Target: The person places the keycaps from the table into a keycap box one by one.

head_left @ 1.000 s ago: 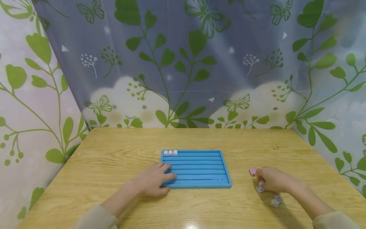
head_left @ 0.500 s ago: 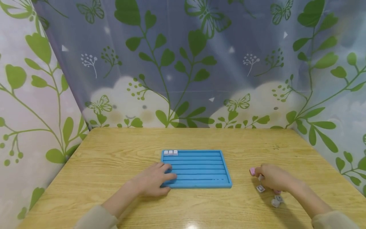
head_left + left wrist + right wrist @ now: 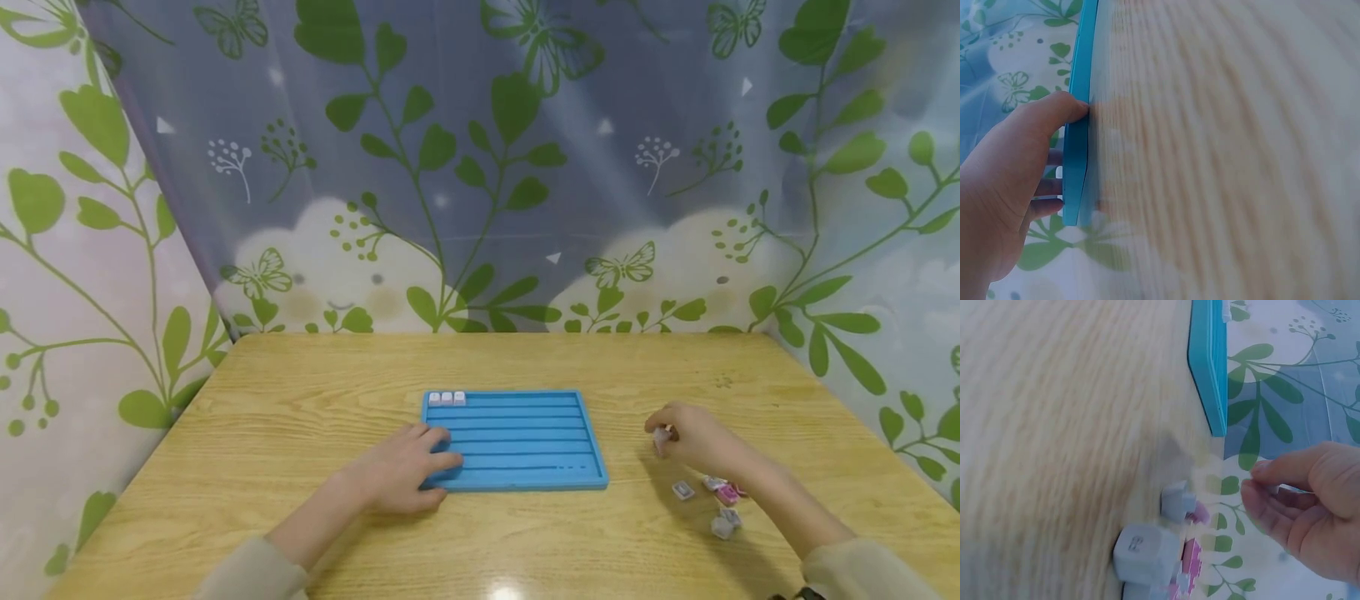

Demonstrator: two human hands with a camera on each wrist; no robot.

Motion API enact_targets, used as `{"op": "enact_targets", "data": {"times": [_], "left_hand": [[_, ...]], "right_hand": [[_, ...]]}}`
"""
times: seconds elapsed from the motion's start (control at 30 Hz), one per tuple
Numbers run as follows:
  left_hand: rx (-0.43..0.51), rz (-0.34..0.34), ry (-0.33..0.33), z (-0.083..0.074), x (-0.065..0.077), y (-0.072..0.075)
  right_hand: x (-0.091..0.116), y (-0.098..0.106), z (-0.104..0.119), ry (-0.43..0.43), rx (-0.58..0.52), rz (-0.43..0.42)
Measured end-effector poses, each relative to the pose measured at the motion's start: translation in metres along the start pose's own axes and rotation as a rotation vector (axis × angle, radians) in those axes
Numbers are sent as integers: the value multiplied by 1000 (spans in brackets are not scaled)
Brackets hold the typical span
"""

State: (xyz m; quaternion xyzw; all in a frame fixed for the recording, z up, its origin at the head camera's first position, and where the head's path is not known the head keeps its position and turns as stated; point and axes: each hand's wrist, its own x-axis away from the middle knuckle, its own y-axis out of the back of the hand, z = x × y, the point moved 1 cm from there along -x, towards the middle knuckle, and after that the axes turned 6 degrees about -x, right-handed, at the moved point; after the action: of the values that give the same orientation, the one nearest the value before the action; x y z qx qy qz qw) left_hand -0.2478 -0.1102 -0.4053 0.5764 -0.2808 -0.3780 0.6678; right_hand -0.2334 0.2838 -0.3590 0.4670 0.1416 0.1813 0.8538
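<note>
Nearest you on the bench (image 3: 495, 537), pale keycaps (image 3: 722, 528) and a pink keycap (image 3: 727, 494) lie loosely grouped below your right forearm, with a lone pale cap (image 3: 682, 491) just beside them. Your left hand (image 3: 405, 472) lies with its fingers spread over the left side of the blue tray (image 3: 517, 435), thumb against its near edge, while your right hand (image 3: 699, 438), apart from the tray, pinches a pale piece (image 3: 661, 442) at the fingertips. Farther off, three white keycaps (image 3: 447, 399) sit side by side in the tray's far-left corner, and a leaf-patterned backdrop (image 3: 442, 150) rises behind the bench.
</note>
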Motion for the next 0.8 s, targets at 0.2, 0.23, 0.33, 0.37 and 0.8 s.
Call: {"op": "enact_targets", "data": {"times": [0.2,0.23,0.33,0.37,0.8], "left_hand": [[9,8,6,0,0,1],[10,7,6,0,0,2],[5,4,6,0,-1,2],[2,2,5,0,-1,1],[1,-3,5,0,0,0]], "right_hand": [[-8,1,7,-64,-95,23],[-9,1,8,-72,-99,26],[-12,1,11,-83,-133,25],[-13,0,11,-78,-145,23],[-26,-7,24,-85,-221,3]]}}
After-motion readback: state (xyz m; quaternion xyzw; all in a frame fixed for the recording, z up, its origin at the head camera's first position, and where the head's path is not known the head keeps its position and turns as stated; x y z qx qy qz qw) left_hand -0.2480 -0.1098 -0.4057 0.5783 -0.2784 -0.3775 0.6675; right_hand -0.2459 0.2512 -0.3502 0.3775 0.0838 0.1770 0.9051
